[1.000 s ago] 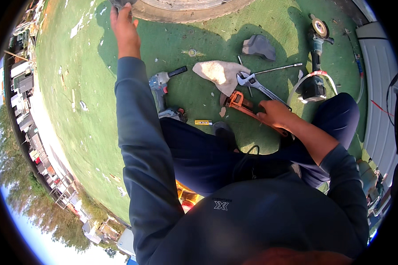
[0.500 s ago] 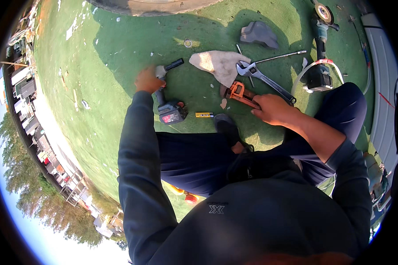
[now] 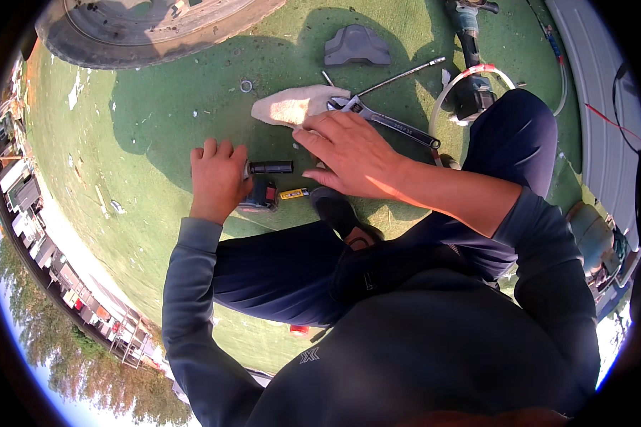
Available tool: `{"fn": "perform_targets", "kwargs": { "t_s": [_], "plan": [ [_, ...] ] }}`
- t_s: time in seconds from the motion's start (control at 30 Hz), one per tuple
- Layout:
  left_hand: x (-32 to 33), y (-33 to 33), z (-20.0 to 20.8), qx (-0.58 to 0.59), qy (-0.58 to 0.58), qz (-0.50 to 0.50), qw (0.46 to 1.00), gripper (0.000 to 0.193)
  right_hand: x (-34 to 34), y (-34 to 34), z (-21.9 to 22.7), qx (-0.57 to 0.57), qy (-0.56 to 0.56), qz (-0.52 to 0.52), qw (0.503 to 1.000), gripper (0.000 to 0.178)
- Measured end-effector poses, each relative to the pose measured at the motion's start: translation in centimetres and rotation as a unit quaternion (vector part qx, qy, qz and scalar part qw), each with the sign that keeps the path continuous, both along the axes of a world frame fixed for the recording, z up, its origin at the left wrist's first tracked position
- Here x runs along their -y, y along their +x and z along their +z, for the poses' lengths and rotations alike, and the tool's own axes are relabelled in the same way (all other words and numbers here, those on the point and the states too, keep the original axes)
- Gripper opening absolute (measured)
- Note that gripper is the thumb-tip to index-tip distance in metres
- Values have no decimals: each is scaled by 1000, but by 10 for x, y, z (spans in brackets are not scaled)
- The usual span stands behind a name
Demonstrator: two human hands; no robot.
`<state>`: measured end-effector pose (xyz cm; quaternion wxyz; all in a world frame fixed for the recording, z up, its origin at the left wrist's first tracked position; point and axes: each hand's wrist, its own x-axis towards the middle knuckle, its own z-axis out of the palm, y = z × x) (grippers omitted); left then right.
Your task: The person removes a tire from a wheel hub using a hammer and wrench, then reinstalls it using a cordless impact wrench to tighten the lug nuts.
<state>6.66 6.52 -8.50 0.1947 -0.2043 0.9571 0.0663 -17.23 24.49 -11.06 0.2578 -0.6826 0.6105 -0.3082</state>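
My left hand (image 3: 219,178) is wrapped around a cordless impact wrench (image 3: 258,198). A long black socket (image 3: 272,167) on its nose points right, toward my other hand, and the battery shows below. My right hand (image 3: 356,153) hovers with fingers stretched and thumb apart, holding nothing that I can see. Just beyond its fingers lie a pale cloth (image 3: 292,107) and an adjustable wrench (image 3: 399,128), whose jaw overlaps the cloth's edge. Between my hands, near my shoe, is a small yellow item (image 3: 293,193). The orange tool from before is out of sight.
A large tyre (image 3: 157,53) lies at the far left. Beyond the wrench are a thin metal rod (image 3: 406,75) and a dark grey plastic cover (image 3: 356,46). An angle grinder (image 3: 468,43) stands right, beside a looped pale hose (image 3: 441,96). A grey ribbed panel (image 3: 605,114) borders the right side.
My right hand has let go of the orange tool and moved left, toward the impact wrench. My left hand has turned the wrench and drawn it nearer. The view has shifted, showing more tyre.
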Motion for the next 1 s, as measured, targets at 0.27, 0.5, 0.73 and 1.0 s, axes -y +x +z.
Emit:
{"fn": "perform_targets", "kwargs": {
  "t_s": [0.27,0.5,0.73,1.0],
  "plan": [
    [-47,-57,5,-85,45,-4,995,43,22,21,-13,138,245,50,958,38],
    [-43,-75,5,-105,101,-4,989,39,-5,17,-28,116,248,13,962,52],
    [-23,-62,8,-93,158,88,979,40,-85,-58,-68,-9,409,-88,908,51],
    [-20,-74,29,52,204,182,961,35,-78,-49,-48,-66,207,-126,968,60]
  ]
}}
